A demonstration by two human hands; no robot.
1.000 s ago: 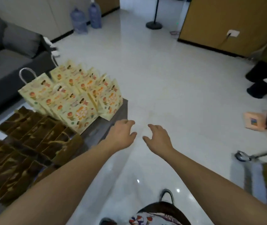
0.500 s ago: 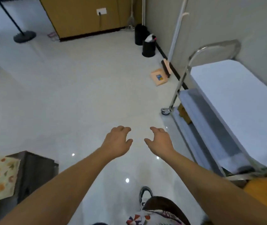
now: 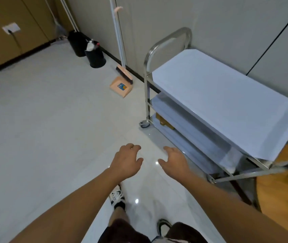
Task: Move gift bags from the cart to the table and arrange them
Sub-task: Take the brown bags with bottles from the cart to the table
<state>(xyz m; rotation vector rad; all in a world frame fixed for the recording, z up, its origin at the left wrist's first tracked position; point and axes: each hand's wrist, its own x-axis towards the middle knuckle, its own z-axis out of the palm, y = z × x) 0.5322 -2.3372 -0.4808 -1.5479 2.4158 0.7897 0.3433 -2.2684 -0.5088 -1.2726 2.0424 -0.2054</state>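
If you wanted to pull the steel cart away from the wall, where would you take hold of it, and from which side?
Probably the arched handle at the cart end nearest the dustpan. It is a bare rounded tube standing above the top shelf, so fingers can wrap its top bar. Come from the open floor side; the other long side is against the wall.

Cart (image 3: 223, 95), steel-framed, stood against the wall; its top shelf was covered with a white sheet. Left hand (image 3: 125, 161) and right hand (image 3: 174, 160) hung over the floor just short of the cart's near corner, fingers loosely curled, holding nothing. Dustpan and broom (image 3: 121, 85) leaned on the wall beyond the cart's handle end; two black bins (image 3: 94, 55) farther along. Brown items (image 3: 164, 121) sat on the cart's bottom shelf.
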